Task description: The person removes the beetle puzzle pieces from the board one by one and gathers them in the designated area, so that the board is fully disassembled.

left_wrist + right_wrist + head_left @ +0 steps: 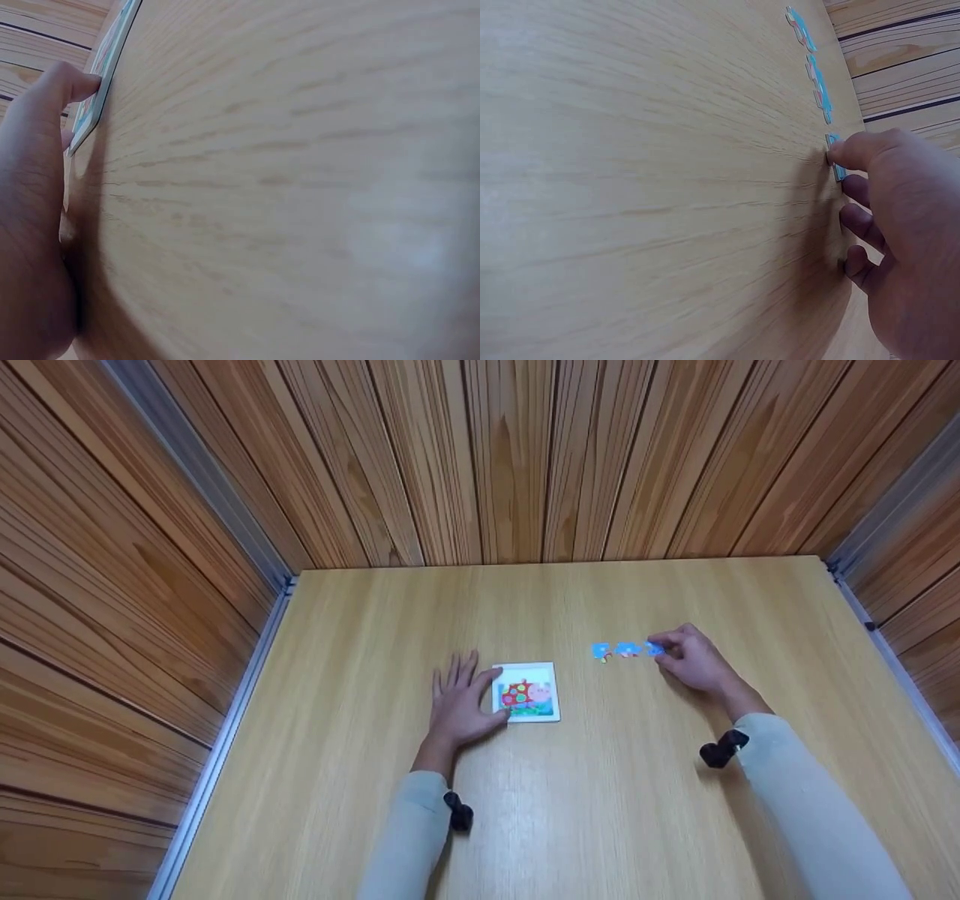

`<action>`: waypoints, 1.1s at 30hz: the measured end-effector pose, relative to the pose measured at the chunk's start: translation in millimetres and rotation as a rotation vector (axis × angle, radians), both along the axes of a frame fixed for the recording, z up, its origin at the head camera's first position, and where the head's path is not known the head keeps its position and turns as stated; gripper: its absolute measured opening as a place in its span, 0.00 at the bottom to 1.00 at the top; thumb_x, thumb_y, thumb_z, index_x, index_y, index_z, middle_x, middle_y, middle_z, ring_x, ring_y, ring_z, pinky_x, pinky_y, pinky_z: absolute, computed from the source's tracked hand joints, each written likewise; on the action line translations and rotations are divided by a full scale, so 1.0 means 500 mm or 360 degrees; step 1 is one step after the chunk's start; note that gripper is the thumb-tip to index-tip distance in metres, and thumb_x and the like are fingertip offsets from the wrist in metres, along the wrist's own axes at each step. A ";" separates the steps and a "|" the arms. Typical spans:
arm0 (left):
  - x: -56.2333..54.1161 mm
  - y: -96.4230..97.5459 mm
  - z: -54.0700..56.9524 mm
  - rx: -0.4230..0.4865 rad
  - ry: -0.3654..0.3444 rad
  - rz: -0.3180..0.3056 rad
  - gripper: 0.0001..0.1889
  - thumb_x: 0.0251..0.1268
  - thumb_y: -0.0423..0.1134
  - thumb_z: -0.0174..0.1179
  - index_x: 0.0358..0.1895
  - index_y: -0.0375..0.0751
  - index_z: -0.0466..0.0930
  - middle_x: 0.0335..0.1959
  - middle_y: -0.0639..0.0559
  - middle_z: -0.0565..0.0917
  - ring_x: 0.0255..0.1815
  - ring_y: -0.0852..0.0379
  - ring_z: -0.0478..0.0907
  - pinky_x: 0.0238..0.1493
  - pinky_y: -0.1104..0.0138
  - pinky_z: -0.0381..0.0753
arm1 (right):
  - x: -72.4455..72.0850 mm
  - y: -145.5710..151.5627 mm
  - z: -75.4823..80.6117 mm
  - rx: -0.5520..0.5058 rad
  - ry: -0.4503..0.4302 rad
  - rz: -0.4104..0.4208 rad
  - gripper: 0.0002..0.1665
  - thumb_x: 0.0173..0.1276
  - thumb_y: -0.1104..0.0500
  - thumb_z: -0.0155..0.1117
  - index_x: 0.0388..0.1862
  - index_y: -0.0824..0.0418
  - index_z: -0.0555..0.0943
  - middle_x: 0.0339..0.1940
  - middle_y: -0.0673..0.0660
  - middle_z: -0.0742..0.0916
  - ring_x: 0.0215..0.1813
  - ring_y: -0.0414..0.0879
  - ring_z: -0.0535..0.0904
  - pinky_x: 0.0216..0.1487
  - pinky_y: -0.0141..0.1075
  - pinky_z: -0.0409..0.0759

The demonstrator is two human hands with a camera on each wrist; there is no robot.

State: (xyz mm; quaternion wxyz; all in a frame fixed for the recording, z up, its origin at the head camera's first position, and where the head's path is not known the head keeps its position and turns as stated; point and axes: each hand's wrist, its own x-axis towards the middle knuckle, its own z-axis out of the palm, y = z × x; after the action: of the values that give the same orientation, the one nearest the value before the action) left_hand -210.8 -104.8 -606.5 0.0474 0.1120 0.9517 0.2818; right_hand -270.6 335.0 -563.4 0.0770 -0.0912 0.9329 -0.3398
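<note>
A square white-framed jigsaw puzzle board lies flat on the table, its picture showing a pink pig in red with dots. My left hand rests beside it with fingers spread, thumb and index fingertip pressing the board's left corners. In the left wrist view the thumb touches the board. To the right, two blue puzzle pieces, one at the left and one in the middle, lie in a row. At the row's right end my right hand pinches a third blue puzzle piece, partly hidden by fingers.
The wooden table ends at a plank wall behind. Plank walls with metal rails, such as the left rail, stand on both sides. Small dark wrist cameras, the left one and the right one, sit at the sleeves.
</note>
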 end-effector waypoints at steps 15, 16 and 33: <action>0.002 -0.002 0.005 -0.0009 -0.0011 -0.0012 0.44 0.66 0.69 0.64 0.86 0.62 0.72 0.98 0.44 0.51 0.99 0.33 0.38 0.93 0.27 0.33 | 0.013 -0.033 0.032 0.0028 0.0017 0.0085 0.26 0.84 0.64 0.65 0.78 0.68 0.80 0.60 0.69 0.79 0.54 0.56 0.75 0.47 0.29 0.73; 0.002 -0.002 0.005 -0.0008 -0.0005 -0.0015 0.44 0.66 0.69 0.64 0.86 0.61 0.72 0.97 0.44 0.51 0.99 0.32 0.38 0.93 0.27 0.33 | 0.013 -0.038 0.034 0.0030 0.0018 0.0091 0.26 0.84 0.64 0.65 0.78 0.67 0.80 0.60 0.68 0.80 0.54 0.56 0.75 0.47 0.28 0.73; 0.002 -0.012 0.007 0.0053 -0.0039 -0.0082 0.51 0.58 0.69 0.69 0.88 0.59 0.69 0.97 0.41 0.50 0.99 0.31 0.37 0.92 0.25 0.30 | 0.029 -0.115 0.030 0.0087 0.0188 0.0264 0.22 0.81 0.65 0.69 0.70 0.65 0.86 0.55 0.66 0.85 0.58 0.60 0.81 0.54 0.40 0.77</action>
State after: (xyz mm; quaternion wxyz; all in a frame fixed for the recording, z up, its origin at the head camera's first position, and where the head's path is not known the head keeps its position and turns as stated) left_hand -209.7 -110.7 -603.3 0.0645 0.1338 0.9431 0.2975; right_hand -256.1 277.4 -548.4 0.0522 -0.1858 0.9340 -0.3007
